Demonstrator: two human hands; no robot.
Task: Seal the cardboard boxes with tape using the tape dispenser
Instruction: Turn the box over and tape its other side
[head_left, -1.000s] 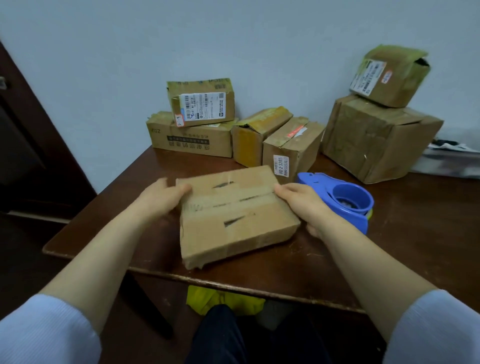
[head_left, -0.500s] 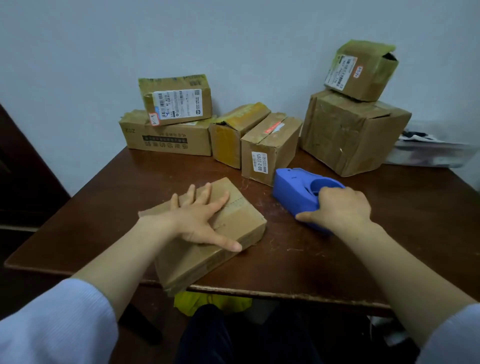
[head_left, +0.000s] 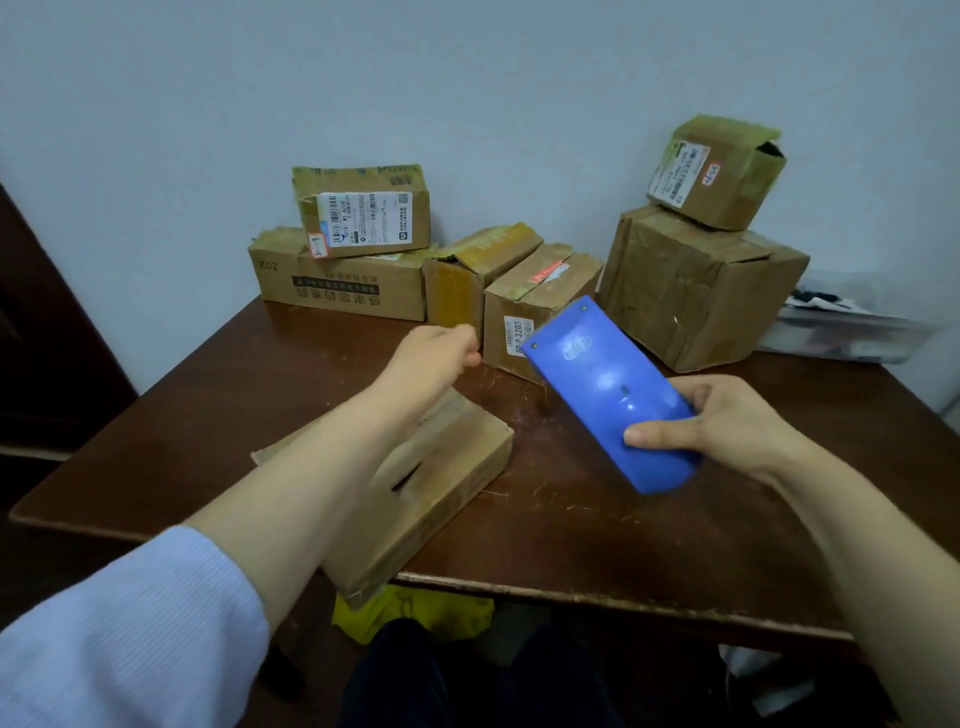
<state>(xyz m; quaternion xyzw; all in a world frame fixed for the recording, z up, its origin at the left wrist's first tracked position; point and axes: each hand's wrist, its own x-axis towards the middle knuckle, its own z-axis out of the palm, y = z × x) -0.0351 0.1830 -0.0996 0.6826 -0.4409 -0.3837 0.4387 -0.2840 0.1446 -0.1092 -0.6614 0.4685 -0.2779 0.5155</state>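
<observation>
A flat, worn cardboard box (head_left: 447, 478) lies near the front of the brown table (head_left: 623, 545), one corner hanging over the edge. My left forearm crosses above it. My left hand (head_left: 434, 358) is lifted off the box with its fingers curled, and I see nothing in them. It hovers just left of the nose of the blue tape dispenser (head_left: 602, 389). My right hand (head_left: 727, 421) grips the dispenser by its rear end and holds it tilted in the air, nose pointing up and away. No tape strip is visible.
Along the back wall stand several cardboard boxes: a stacked pair (head_left: 343, 280) at the left, two narrow ones (head_left: 540, 301) in the middle, a large one (head_left: 691, 291) with a small one (head_left: 717, 171) on top. A clear plastic bag (head_left: 841, 332) lies at the far right.
My right hand has picked the dispenser up off the table and tilted it. My left hand has left the flat box's top and moved up toward the dispenser's nose.
</observation>
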